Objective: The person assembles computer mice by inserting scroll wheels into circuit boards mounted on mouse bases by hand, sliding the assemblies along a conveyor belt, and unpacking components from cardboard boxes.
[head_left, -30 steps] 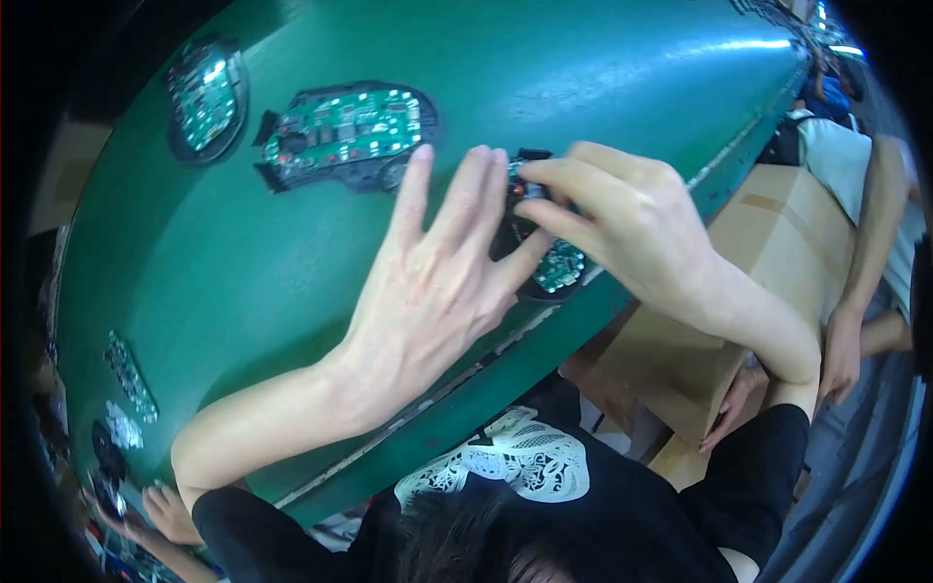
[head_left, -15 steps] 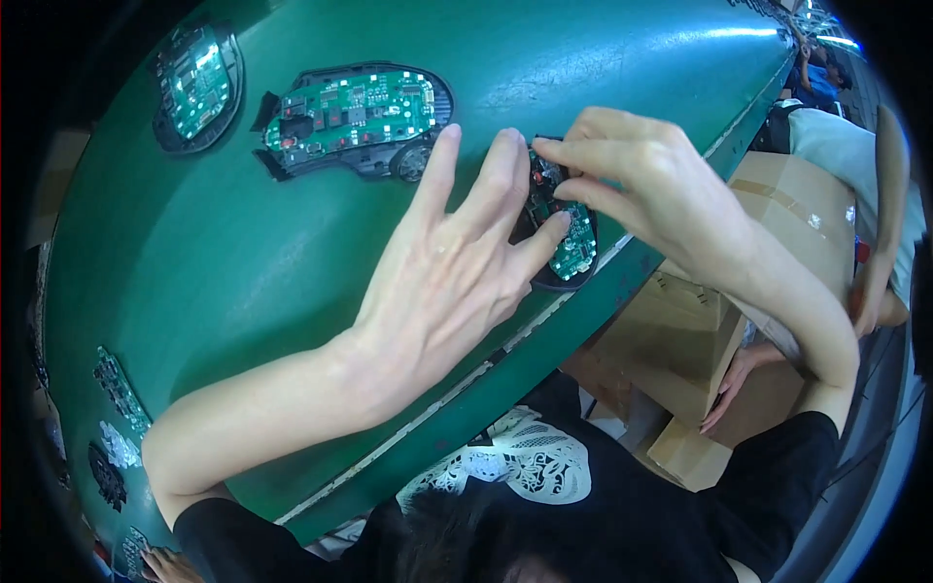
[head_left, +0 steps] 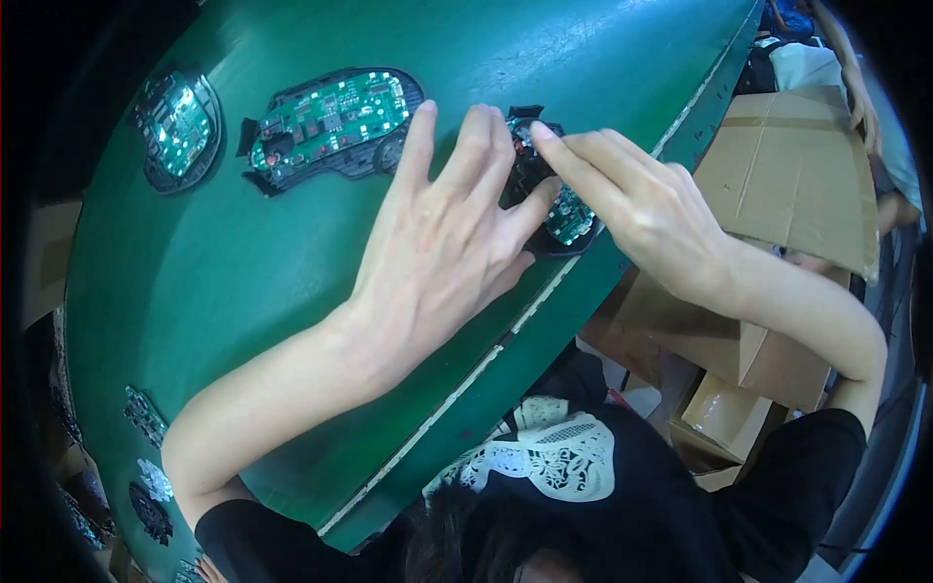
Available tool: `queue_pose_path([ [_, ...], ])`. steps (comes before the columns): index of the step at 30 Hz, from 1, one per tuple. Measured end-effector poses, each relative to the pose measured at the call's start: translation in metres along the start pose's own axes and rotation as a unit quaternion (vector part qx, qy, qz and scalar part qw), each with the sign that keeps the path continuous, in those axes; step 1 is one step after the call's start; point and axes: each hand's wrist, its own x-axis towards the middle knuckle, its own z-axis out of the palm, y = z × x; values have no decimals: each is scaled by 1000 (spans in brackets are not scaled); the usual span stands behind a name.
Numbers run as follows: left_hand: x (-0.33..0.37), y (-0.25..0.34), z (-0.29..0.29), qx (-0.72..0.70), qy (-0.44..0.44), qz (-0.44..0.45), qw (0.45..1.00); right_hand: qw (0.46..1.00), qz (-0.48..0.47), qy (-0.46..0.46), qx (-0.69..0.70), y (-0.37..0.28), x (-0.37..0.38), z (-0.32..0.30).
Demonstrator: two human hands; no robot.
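A black mouse base [head_left: 575,239] with a green circuit board [head_left: 571,216] lies near the table's right edge. My left hand [head_left: 437,228] holds it from the left, the thumb bent over the board and the other fingers along its side. From the right, my right hand [head_left: 651,209] reaches over it, fingers close together, with a fingertip on the far, black part. Its thumb is hidden, as is anything small under the fingertips. Left of my left fingertips lies a larger black mouse-shaped base [head_left: 330,126] carrying a green board.
Another base with a green board [head_left: 178,126] lies at the far left of the green table [head_left: 262,243]. Small boards [head_left: 146,416] and a dark part [head_left: 151,513] lie beside my left elbow. Cardboard boxes [head_left: 787,175] stand beyond the table's right edge.
My right hand has gone from a thumb-and-finger pinch over the base to fingers laid forward on its far part. My left hand stays on the base. The view has shifted slightly.
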Motion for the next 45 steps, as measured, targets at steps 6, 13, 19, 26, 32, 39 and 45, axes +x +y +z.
queue_pose_path([
  [6, -4, 1, -5, -9, -4, -3, 1000, 998, 39, 40, -41, -4, 17, 13],
  [13, -3, 3, -12, -11, -24, -22, 999, 994, 41, 88, -50, -9, -12, 12],
  [19, -11, 2, -18, -10, -35, -33, 999, 973, 132, 179, 66, -2, -36, -3],
  [26, -8, 9, -28, 5, -85, -54, 995, 925, 242, 198, 214, -31, -53, 20],
  [32, -7, 11, -36, 23, -111, -50, 992, 910, 264, 237, 218, -43, -40, 32],
  [39, -9, 12, -33, 15, -101, -46, 994, 907, 282, 234, 207, -49, -36, 29],
  [45, -9, 13, -29, 17, -87, -39, 995, 912, 279, 248, 173, -50, -33, 32],
])
